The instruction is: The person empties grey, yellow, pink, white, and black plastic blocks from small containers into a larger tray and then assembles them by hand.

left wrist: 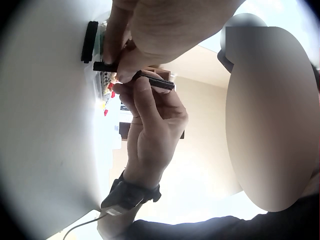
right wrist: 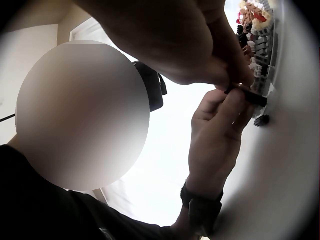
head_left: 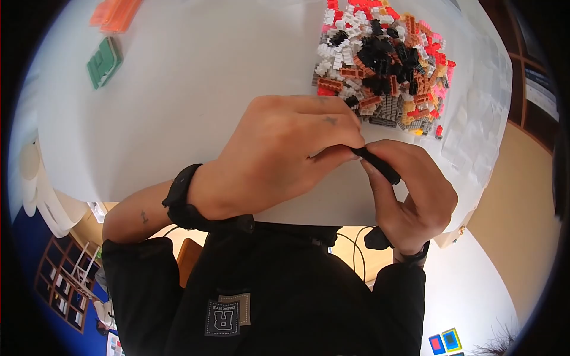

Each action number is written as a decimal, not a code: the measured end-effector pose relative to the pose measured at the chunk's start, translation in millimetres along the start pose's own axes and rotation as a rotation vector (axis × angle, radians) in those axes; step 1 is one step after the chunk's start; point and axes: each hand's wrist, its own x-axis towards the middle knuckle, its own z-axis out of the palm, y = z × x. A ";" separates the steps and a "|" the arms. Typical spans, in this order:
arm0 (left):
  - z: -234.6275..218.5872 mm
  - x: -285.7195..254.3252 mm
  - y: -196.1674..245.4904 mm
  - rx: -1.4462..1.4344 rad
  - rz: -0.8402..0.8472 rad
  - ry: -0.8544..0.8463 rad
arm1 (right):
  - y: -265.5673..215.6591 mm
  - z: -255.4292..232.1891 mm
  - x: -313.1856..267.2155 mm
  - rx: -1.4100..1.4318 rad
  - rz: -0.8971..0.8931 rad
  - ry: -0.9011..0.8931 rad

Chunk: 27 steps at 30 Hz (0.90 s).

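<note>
My left hand (head_left: pixel 285 148) and right hand (head_left: pixel 415 190) meet fingertip to fingertip above the white table, in front of a heap of small building bricks (head_left: pixel 380 59). Between thumb and fingers my right hand pinches a narrow black brick strip (head_left: pixel 380 166). The left fingers pinch at its near end; in the left wrist view a black length (left wrist: pixel 102 66) also sticks out past them. I cannot tell whether these are one strip or two pressed together. Another black studded strip (left wrist: pixel 89 42) lies on the table close by, largely hidden by my left hand in the head view.
The heap mixes white, red, black, brown, grey and yellow bricks, with clear plastic (head_left: pixel 475 107) to its right. At the table's far left are a green piece (head_left: pixel 104 63) and an orange object (head_left: pixel 116 15). The table's near edge runs along the person's black top (head_left: pixel 267 285).
</note>
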 end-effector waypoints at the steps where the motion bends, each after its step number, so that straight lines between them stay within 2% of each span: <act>1: -0.2 0.2 0.0 0.004 -0.003 0.003 | 3.1 1.1 -0.5 -0.003 -0.049 0.023; 14: -2.2 1.3 1.2 0.037 -0.004 -0.030 | -12.1 -4.1 1.9 -0.105 -0.066 -0.028; 17: -2.4 0.4 1.7 0.018 -0.005 -0.036 | -23.9 -3.1 2.0 -0.176 0.023 -0.017; 20: -3.3 0.7 2.2 0.040 0.000 -0.029 | -14.6 -2.0 0.1 -0.190 -0.067 -0.014; 27: -3.5 1.6 -0.3 0.010 0.008 -0.033 | -1.2 -4.0 1.9 -0.090 -0.122 -0.032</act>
